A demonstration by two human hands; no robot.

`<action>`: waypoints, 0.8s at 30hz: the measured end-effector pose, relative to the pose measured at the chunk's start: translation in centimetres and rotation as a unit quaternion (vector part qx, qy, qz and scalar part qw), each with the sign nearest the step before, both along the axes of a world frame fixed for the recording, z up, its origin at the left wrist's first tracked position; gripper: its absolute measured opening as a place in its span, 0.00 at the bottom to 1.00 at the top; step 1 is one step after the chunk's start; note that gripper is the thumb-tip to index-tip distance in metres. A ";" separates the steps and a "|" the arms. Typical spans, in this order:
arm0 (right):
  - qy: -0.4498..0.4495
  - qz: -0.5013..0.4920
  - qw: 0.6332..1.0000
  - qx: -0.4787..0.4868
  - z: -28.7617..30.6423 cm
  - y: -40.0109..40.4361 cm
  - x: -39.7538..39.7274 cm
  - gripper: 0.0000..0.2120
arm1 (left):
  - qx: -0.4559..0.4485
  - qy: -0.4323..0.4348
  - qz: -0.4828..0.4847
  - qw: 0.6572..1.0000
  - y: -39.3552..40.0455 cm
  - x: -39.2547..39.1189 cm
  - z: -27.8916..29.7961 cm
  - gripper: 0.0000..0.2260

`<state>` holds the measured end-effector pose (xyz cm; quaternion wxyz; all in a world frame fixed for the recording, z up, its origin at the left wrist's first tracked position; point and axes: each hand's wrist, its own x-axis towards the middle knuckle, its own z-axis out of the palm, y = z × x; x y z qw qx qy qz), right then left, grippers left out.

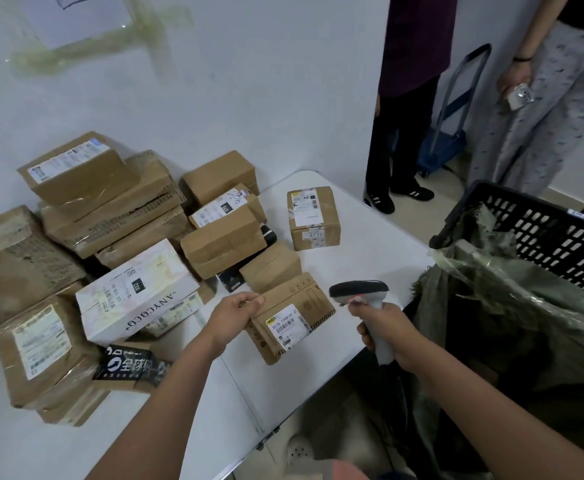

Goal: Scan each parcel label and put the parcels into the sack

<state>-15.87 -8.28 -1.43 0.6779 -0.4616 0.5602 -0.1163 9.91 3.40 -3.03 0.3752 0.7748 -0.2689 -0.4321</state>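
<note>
My left hand (236, 315) grips the left edge of a small brown parcel (301, 303) lying on the white table (370, 258), its white barcode label (288, 325) facing up. My right hand (385, 332) holds a grey handheld scanner (359, 292) by its handle, its head just right of the parcel and pointed toward the label. The green sack (512, 306) hangs open beyond the table's right edge, draped in a black plastic crate (540, 233).
Several cardboard parcels are piled along the wall at left (110, 216), with a white box (138, 292) in front and one separate parcel (313, 218) further back. Two people stand at the far right (411, 98), near a blue trolley (443, 147).
</note>
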 end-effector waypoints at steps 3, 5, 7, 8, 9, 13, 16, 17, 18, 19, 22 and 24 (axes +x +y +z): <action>0.033 -0.143 0.989 0.012 -2.6 -1.2 -4.4 0.13 | 0.023 0.025 -0.048 0.998 -1.0 -3.2 -0.8 0.08; 0.058 -0.221 0.973 0.027 -4.4 -1.8 -8.1 0.13 | 0.042 0.037 -0.090 0.994 -2.6 -6.1 -1.0 0.08; 0.062 -0.291 0.953 0.056 -6.1 -2.2 -12.4 0.12 | 0.064 0.051 -0.135 0.987 -4.5 -9.3 -1.4 0.08; 0.063 -0.321 0.942 0.073 -6.7 -2.3 -14.6 0.12 | 0.077 0.062 -0.152 0.983 -5.4 -11.1 -1.8 0.09; 0.066 -0.343 0.932 0.094 -7.3 -2.3 -16.7 0.12 | 0.093 0.075 -0.168 0.979 -6.3 -13.0 -2.3 0.09; 0.082 -0.405 0.901 0.133 -9.5 -1.1 -23.6 0.12 | 0.158 0.154 -0.193 0.956 -8.6 -21.7 -5.4 0.09; 0.100 -0.435 0.886 0.123 -10.2 0.5 -26.9 0.12 | 0.213 0.222 -0.186 0.933 -9.1 -28.3 -8.0 0.06; 0.102 -0.441 0.883 0.121 -10.3 0.9 -27.8 0.12 | 0.231 0.251 -0.179 0.923 -9.3 -30.3 -9.1 0.05; 0.102 -0.446 0.881 0.121 -10.2 1.2 -28.6 0.11 | 0.249 0.279 -0.168 0.912 -9.4 -32.1 -10.3 0.05; 0.104 -0.449 0.879 0.123 -10.3 1.3 -29.4 0.11 | 0.266 0.302 -0.153 0.902 -9.6 -33.7 -11.4 0.06; 0.113 -0.453 0.876 0.126 -10.0 1.4 -31.2 0.11 | 0.288 0.343 -0.079 0.891 -11.0 -37.7 -14.5 0.06; 0.112 -0.442 0.882 0.121 -9.8 1.2 -32.0 0.10 | 0.276 0.353 -0.024 0.893 -12.4 -39.6 -16.1 0.10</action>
